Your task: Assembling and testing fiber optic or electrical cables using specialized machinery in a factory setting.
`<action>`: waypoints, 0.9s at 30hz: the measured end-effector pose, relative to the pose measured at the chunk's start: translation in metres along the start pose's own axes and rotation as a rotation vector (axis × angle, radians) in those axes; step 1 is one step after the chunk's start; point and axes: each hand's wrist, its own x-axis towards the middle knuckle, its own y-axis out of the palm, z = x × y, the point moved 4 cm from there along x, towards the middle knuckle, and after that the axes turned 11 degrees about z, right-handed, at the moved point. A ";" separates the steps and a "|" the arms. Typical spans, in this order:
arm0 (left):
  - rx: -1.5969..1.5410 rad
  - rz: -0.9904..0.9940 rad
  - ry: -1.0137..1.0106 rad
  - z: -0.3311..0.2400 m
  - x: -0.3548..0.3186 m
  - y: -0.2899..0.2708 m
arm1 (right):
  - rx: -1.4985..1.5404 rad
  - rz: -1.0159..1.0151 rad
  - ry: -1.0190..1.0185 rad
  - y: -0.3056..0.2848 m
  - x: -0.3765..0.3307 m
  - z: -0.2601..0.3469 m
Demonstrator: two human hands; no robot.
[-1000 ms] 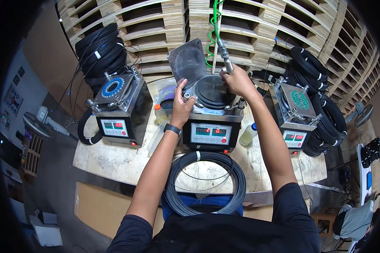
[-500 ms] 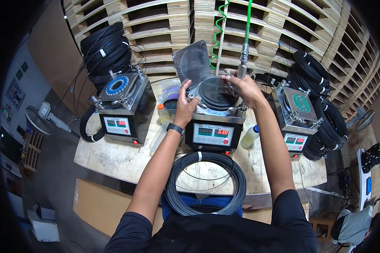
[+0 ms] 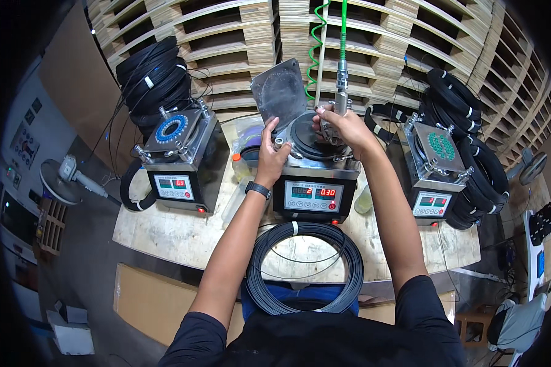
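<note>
My right hand (image 3: 347, 129) is closed around an air blow gun (image 3: 341, 101), which hangs on a green hose (image 3: 343, 43). It is held over the right side of a round black disc (image 3: 305, 130) on top of the middle bench machine (image 3: 288, 211). A square metal lid plate (image 3: 280, 90) stands tilted up behind the disc. My left hand (image 3: 272, 160) is at the machine's left top corner, fingers stretched up by the plate's lower edge and thumb apart, beside a metal knob (image 3: 279, 142). The blow gun's tip is hidden by my right hand.
A coil of black cable (image 3: 260, 275) lies at the bench's front edge. Similar machines stand left (image 3: 176, 186) with a blue ring and right (image 3: 431, 205) with green pieces. Bottles (image 3: 240, 166) flank the middle machine. Cable stacks (image 3: 153, 92) and wooden pallets (image 3: 226, 43) are behind.
My right hand and the blow gun have moved left over the disc, and the hose has swung left. My left hand stays at the corner. The view has shifted slightly.
</note>
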 end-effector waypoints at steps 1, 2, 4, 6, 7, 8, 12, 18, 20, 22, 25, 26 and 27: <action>0.000 0.009 -0.004 -0.002 0.000 0.001 | 0.001 -0.012 0.023 0.001 -0.003 -0.001; -0.007 0.006 -0.021 -0.002 0.000 0.001 | 0.007 -0.018 0.024 0.001 -0.003 -0.002; -0.016 0.010 -0.040 -0.002 0.000 0.001 | 0.008 -0.032 -0.009 -0.001 -0.002 -0.001; -0.070 0.014 -0.054 0.001 0.001 0.001 | -0.002 0.003 -0.015 -0.010 0.000 -0.005; 0.008 0.018 -0.027 0.000 0.000 0.000 | 0.004 0.006 -0.028 -0.013 0.000 -0.008; 0.008 0.014 -0.028 0.003 0.000 -0.001 | 0.009 0.013 -0.042 -0.011 0.000 -0.007; -0.003 0.000 -0.016 -0.004 0.000 0.000 | 0.068 -0.073 -0.057 -0.010 -0.007 -0.005; 0.107 0.005 0.046 -0.006 -0.001 -0.004 | 0.342 0.109 -0.028 0.017 -0.006 0.003; 0.064 -0.019 0.063 -0.003 0.000 -0.004 | 0.406 0.108 -0.027 0.031 0.003 -0.006; 0.037 -0.033 0.072 -0.001 0.001 -0.003 | 0.560 0.158 -0.098 0.043 0.013 -0.009; 0.099 -0.002 0.055 0.001 0.001 -0.003 | 0.670 0.091 -0.224 0.049 0.030 0.001; 0.097 0.000 0.059 0.001 0.001 -0.002 | 0.748 0.074 -0.293 0.045 0.039 0.003; 0.085 -0.003 0.062 0.001 0.001 -0.001 | 0.821 0.075 -0.335 0.044 0.048 0.005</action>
